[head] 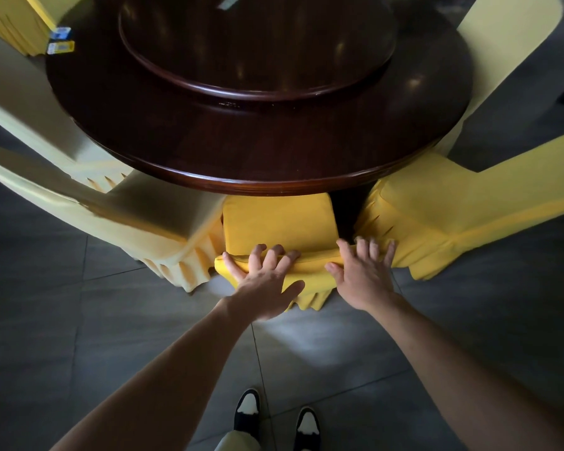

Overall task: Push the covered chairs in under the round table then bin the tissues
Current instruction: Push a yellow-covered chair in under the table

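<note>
Both hands are pressing on the top of the chair back directly in front of the person — the left hand (267, 275) draping its fingers over the yellow cover's upper edge with the thumb spread to the side, the right hand (363, 271) lying flatter, fingers fairly straight across the fabric. Neither is clenching; it looks like a grip meant for shoving, weight spread across the width so the middle chair (277, 222) is going in straight rather than twisting.

Its seat is already sitting partly beneath the rim of the round table (258, 151), with a dark gap showing to its right where the pedestal seems to be standing. The left-hand chair (163, 219) is crowding close, its pleated skirt touching or nearly touching the middle chair's corner, and the right-hand chair (430, 209) is angling in on the other side, so sideways room is looking tight; forward is the only free direction.

No tissues are clearly showing — two small packets (60, 40) are lying at the table's far left edge, but I cannot tell what they are. The binning is probably waiting until later.
</note>
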